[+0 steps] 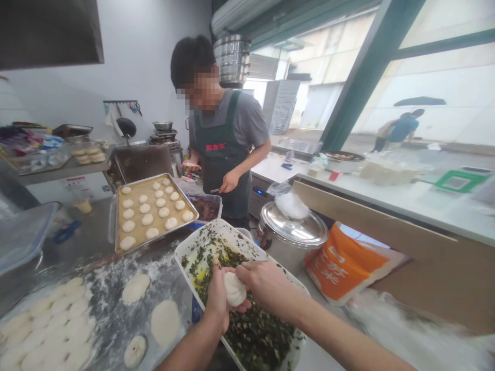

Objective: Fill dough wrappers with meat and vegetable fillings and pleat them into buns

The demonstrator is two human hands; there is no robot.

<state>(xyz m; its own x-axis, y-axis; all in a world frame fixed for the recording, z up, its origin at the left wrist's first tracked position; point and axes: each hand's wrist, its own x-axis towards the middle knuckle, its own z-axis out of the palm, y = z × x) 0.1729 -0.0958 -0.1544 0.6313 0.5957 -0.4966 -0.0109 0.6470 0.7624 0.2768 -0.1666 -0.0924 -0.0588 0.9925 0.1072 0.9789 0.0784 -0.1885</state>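
A pale, round stuffed bun [234,289] rests in my left hand [218,292], whose fingers curl under and around it. My right hand [263,281] pinches the bun's upper edge with thumb and fingers. Both hands are above a white tub [184,253] of chopped dark green filling [266,335]. Left of the tub, on the floured steel table [110,288], lie two flat dough wrappers, one [165,323] nearer the tub and another [136,288] farther back. A closed bun [135,351] sits close to the front edge of view.
Rows of dough pieces [50,324] cover the table's left. A lined tray [133,192] of shaped buns stands behind, beside a tub of dark filling [204,207]. A co-worker [220,139] in an apron stands opposite. A lidded steel pot [294,226] and orange bag [344,263] are at right.
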